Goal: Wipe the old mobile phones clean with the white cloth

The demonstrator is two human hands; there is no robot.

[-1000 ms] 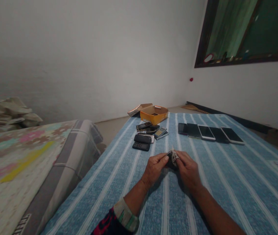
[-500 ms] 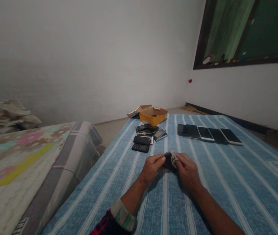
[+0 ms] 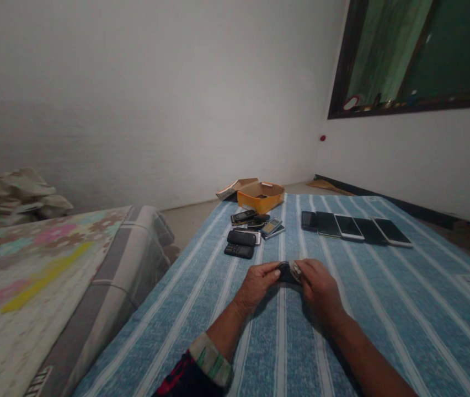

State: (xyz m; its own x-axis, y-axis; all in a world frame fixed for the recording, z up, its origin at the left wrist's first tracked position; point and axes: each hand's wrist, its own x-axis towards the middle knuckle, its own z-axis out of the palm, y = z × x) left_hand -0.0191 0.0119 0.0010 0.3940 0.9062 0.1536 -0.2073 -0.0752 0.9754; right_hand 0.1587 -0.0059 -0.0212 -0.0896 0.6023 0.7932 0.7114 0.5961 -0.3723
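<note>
Blue-striped cloth is stretching away toward a pale wall, and nearer in, both hands are busy! The left hand is pinching the left end of a small dark object; the right hand is clutching a crumpled pale wad against its right end. That object is sitting squarely between them, neither hand nearer, its long axis apparently running sideways, though fingers are hiding much. Beyond, keypad phones are lying leftward, five flat phones rightward.
</note>
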